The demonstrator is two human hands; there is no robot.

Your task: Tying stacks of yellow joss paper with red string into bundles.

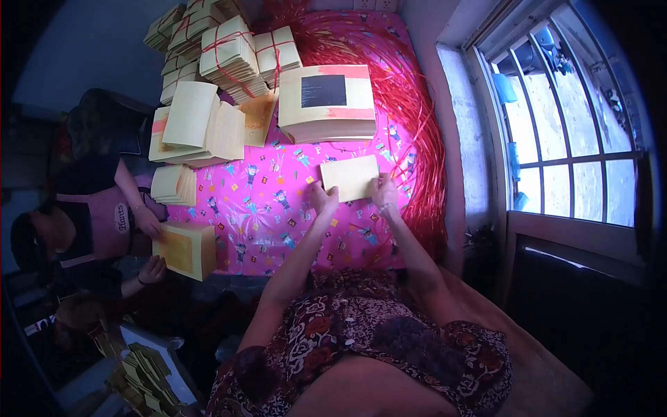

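Between my two hands is a small stack of pale yellow paper (349, 176), held just above or on the pink patterned tablecloth; its exact height I cannot tell. My left hand (324, 199) is closed on the stack's lower left side, thumb pointing up along its front. At the opposite end, my right hand (384, 192) grips the right edge. Beyond them stands a thick pile of yellow paper (327, 121) with a dark square and pink-red bands on its top sheet. Loose red plastic ribbon (422, 160) runs along the right, close to my right hand.
Several paper bundles tied with red ribbon (227, 52) are heaped at the back left. Untied paper stacks (174, 184) line the left side. A co-worker's hands (147, 222) touch another paper stack (201, 251) there. A barred window (570, 132) is at right.
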